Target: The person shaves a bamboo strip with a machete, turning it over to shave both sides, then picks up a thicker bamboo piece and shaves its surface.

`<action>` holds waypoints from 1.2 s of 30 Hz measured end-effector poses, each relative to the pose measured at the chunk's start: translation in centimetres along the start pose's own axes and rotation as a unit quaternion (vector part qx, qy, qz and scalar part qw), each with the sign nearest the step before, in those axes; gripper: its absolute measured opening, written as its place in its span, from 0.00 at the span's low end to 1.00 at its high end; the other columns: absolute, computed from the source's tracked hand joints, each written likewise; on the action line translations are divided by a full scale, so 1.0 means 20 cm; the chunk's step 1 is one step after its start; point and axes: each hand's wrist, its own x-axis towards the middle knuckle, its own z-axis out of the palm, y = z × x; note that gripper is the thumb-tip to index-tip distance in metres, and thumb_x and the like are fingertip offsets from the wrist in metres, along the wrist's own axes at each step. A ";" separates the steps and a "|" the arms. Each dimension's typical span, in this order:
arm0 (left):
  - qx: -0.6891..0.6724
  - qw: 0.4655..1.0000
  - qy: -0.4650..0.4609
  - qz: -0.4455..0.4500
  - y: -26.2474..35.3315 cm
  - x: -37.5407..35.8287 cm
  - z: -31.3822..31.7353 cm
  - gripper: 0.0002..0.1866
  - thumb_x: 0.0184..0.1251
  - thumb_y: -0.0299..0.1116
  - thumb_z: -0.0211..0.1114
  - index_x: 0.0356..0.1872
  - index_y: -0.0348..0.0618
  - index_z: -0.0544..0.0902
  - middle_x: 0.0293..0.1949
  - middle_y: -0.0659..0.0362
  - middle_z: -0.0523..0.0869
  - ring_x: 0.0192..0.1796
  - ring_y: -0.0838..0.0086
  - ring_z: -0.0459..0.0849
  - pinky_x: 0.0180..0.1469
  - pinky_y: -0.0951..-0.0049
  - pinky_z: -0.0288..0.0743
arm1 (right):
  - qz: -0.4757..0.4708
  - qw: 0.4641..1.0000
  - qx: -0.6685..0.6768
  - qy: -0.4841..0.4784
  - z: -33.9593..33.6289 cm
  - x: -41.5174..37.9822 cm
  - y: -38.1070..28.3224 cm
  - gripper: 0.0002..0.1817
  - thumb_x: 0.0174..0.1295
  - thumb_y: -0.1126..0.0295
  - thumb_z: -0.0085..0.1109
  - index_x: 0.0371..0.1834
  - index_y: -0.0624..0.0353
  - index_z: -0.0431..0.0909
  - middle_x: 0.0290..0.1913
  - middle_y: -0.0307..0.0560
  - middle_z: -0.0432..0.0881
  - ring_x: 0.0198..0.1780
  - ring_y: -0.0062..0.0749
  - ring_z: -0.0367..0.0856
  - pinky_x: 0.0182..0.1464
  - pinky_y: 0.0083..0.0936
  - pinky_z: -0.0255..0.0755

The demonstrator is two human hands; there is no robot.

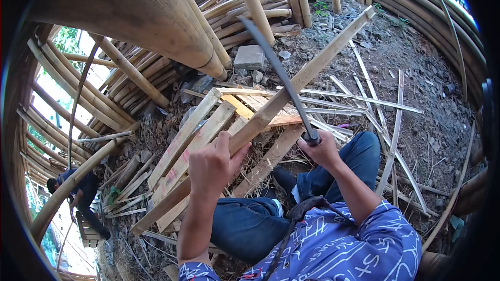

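My left hand [213,166] is wrapped round a long split bamboo slat [336,52], which slants from the lower left up to the far right. In my right hand [324,151] is the dark handle of a machete [272,58]. Its long curved blade points up and away, crossing over the slat beyond my left hand. Beneath the slat lie pale wooden planks [179,143] nailed together like a pallet. Thin split strips [398,125] are strewn to the right of my knees.
A thick bamboo pole [140,15] leans in from the upper left. Bamboo poles [239,21] are stacked at the back near a concrete block [250,57]. Another person [86,192] bends down at the far left. Stony ground [432,104] stretches to the right.
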 end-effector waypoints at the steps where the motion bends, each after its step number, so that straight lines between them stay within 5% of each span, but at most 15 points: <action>1: 0.001 1.000 0.005 -0.002 -0.01 0.01 0.00 0.20 0.58 0.49 0.70 0.33 0.44 0.75 0.19 0.55 0.82 0.21 0.60 0.83 0.22 0.64 0.73 | 0.011 0.999 -0.044 0.015 -0.01 0.01 0.01 0.13 0.52 0.71 0.69 0.20 0.62 0.72 0.17 0.37 0.72 0.21 0.16 0.65 0.24 0.24 0.62; 5: 0.019 1.000 0.016 0.001 -0.02 0.02 0.00 0.20 0.61 0.50 0.67 0.31 0.43 0.74 0.16 0.55 0.80 0.19 0.62 0.82 0.20 0.65 0.73 | 0.053 0.994 0.053 0.077 0.05 -0.07 -0.04 0.12 0.52 0.71 0.69 0.21 0.62 0.73 0.16 0.35 0.71 0.20 0.16 0.65 0.23 0.24 0.61; 10: -0.007 1.000 -0.017 -0.020 0.02 0.03 0.00 0.20 0.56 0.48 0.72 0.32 0.44 0.75 0.21 0.54 0.83 0.23 0.58 0.83 0.23 0.63 0.74 | 0.005 0.996 0.086 0.032 0.09 -0.17 -0.16 0.10 0.53 0.71 0.67 0.24 0.61 0.74 0.16 0.32 0.70 0.20 0.14 0.64 0.23 0.22 0.60; 17: -0.026 0.999 -0.007 -0.025 0.03 0.03 0.01 0.20 0.54 0.48 0.73 0.32 0.44 0.75 0.21 0.54 0.83 0.23 0.58 0.84 0.24 0.63 0.74 | 0.080 0.944 0.232 -0.221 0.06 -0.19 -0.35 0.14 0.60 0.69 0.66 0.24 0.58 0.69 0.18 0.35 0.75 0.19 0.19 0.77 0.20 0.19 0.68; 20: -0.020 0.999 -0.018 -0.030 0.03 0.03 0.00 0.20 0.54 0.48 0.73 0.32 0.44 0.75 0.21 0.54 0.83 0.24 0.58 0.84 0.24 0.63 0.74 | 0.148 0.843 0.418 -0.305 0.03 -0.15 -0.42 0.12 0.60 0.70 0.65 0.28 0.58 0.69 0.16 0.39 0.75 0.17 0.24 0.77 0.18 0.20 0.68; 25: 0.008 0.997 -0.059 -0.049 0.00 0.00 0.01 0.20 0.47 0.45 0.77 0.32 0.45 0.76 0.22 0.56 0.84 0.25 0.59 0.85 0.27 0.63 0.75 | 0.197 0.801 0.501 -0.263 0.02 -0.11 -0.35 0.13 0.58 0.75 0.62 0.26 0.55 0.65 0.14 0.38 0.70 0.12 0.22 0.70 0.14 0.21 0.63; 31: -0.010 0.996 -0.076 -0.041 0.01 -0.02 0.02 0.21 0.40 0.41 0.79 0.33 0.46 0.77 0.26 0.56 0.85 0.29 0.60 0.85 0.30 0.62 0.75 | 0.218 0.683 0.670 -0.191 -0.01 -0.09 -0.25 0.12 0.60 0.74 0.56 0.24 0.52 0.63 0.13 0.34 0.60 0.10 0.23 0.61 0.13 0.24 0.58; 36: -0.039 0.998 -0.052 0.007 0.02 -0.01 0.01 0.24 0.43 0.44 0.79 0.35 0.46 0.75 0.19 0.57 0.82 0.23 0.61 0.84 0.25 0.64 0.73 | 0.198 0.714 0.638 -0.210 0.04 -0.17 -0.24 0.11 0.58 0.78 0.54 0.23 0.54 0.63 0.12 0.37 0.61 0.10 0.26 0.62 0.15 0.27 0.60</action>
